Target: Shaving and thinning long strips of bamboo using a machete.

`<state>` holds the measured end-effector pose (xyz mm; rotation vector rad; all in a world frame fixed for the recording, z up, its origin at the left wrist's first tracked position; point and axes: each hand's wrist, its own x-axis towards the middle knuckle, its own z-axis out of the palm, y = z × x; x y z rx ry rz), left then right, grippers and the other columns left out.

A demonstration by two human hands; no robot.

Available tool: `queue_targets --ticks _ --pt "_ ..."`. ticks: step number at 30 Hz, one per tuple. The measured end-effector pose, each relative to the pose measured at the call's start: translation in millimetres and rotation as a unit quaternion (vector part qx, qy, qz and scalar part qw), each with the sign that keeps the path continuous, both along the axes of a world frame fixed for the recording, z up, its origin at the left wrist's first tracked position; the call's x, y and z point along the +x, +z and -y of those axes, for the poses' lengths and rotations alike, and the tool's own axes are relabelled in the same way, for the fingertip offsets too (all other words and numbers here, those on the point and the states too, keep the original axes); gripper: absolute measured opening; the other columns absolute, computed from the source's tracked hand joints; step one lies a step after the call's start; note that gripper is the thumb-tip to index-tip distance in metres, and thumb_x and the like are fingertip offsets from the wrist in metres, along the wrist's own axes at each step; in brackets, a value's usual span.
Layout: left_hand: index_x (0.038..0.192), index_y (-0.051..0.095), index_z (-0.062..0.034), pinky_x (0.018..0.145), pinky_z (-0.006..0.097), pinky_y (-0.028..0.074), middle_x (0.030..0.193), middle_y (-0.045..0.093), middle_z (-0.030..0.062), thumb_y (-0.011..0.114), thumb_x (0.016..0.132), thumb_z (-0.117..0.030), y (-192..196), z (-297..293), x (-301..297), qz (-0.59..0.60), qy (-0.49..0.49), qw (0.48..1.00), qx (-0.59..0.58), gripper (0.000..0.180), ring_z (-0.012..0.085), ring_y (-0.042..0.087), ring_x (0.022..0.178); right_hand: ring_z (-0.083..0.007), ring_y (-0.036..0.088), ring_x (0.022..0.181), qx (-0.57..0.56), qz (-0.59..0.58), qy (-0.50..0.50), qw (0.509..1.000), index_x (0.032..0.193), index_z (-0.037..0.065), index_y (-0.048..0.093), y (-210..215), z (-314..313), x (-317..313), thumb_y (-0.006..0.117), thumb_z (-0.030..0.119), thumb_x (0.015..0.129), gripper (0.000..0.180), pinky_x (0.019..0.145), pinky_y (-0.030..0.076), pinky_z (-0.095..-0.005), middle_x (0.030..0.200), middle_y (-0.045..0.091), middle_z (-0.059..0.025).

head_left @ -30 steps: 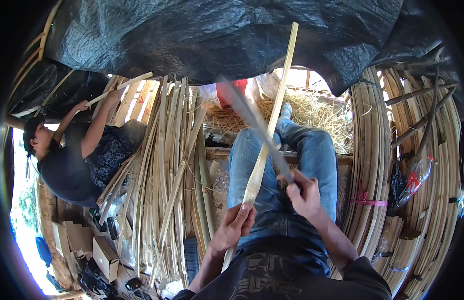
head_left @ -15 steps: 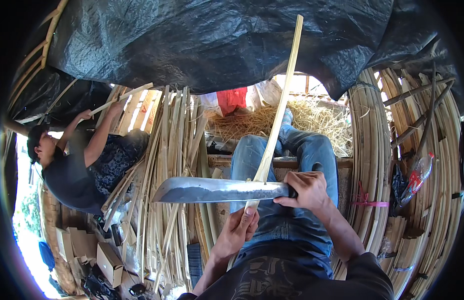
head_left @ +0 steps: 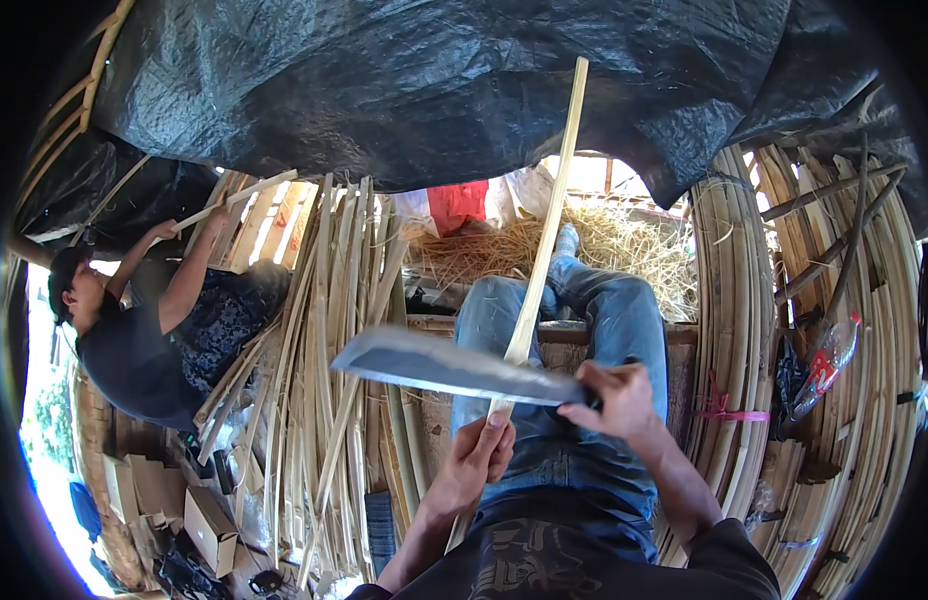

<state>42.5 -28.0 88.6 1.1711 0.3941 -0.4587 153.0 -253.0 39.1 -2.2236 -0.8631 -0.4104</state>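
A long, pale bamboo strip rises from my lap toward the dark sheet above. Near its lower part my left hand is closed around it, thumb on top. My right hand grips the dark handle of a machete. Its broad blade lies across the strip just above my left hand, tip pointing left and slightly raised, a little blurred by motion. Whether the edge touches the strip I cannot tell. Behind both are my legs in blue jeans.
Bundled bamboo strips stand at the right, tied with pink string. Loose strips lean at the left, beside a seated person holding another strip. Straw lies beyond my feet. A black plastic sheet hangs overhead.
The machete has tilted, its handle end dropping and its tip shifting to the right. The strip's top end has come slightly lower and left. My left hand keeps its hold.
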Motion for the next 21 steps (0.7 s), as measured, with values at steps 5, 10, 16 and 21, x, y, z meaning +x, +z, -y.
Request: queue_targets --ticks 5,10,16,21 --pt "0.089 0.053 -0.0067 0.049 0.022 0.024 0.069 0.039 -0.0065 0.042 0.111 -0.036 7.6 16.0 5.7 0.016 0.015 0.998 0.063 0.039 0.0021 0.031 0.057 -0.0201 0.066 0.052 -0.054 -0.054 0.033 0.997 0.077 0.009 0.054 16.2 -19.6 -15.5 0.07 0.061 0.085 0.055 0.047 0.048 -0.0353 0.059 0.059 -0.0017" --pt "0.084 0.045 -0.0073 0.046 0.025 0.02 0.064 0.031 -0.0054 0.038 0.111 -0.037 4.5 18.0 5.9 0.07 -0.004 0.993 0.099 0.041 0.0043 0.026 0.052 -0.0203 0.066 0.052 -0.08 -0.034 0.014 0.996 0.078 0.009 0.055 20.4 -19.3 -8.2 0.069 0.062 0.084 0.056 0.046 0.048 -0.0348 0.062 0.061 -0.0014" --pt "0.085 0.047 -0.006 0.047 0.024 0.023 0.064 0.035 -0.0049 0.04 0.111 -0.035 2.9 12.5 -0.1 0.042 -0.017 0.995 0.09 0.04 0.0044 0.029 0.053 -0.0201 0.065 0.051 -0.068 0.004 0.045 0.997 0.075 0.009 0.054 9.9 -12.8 -2.5 0.069 0.066 0.083 0.059 0.046 0.048 -0.0338 0.061 0.06 -0.0021" --pt "0.083 0.045 -0.0073 0.045 0.024 0.024 0.062 0.036 -0.0044 0.038 0.111 -0.036 12.6 -13.3 -22.4 0.002 -0.018 1.0 0.012 0.041 0.0049 0.03 0.051 -0.022 0.064 0.05 -0.079 0.064 0.071 0.992 0.077 0.008 0.057 -3.0 10.3 19.5 0.068 0.067 0.083 0.06 0.047 0.049 -0.0338 0.061 0.061 -0.0049"
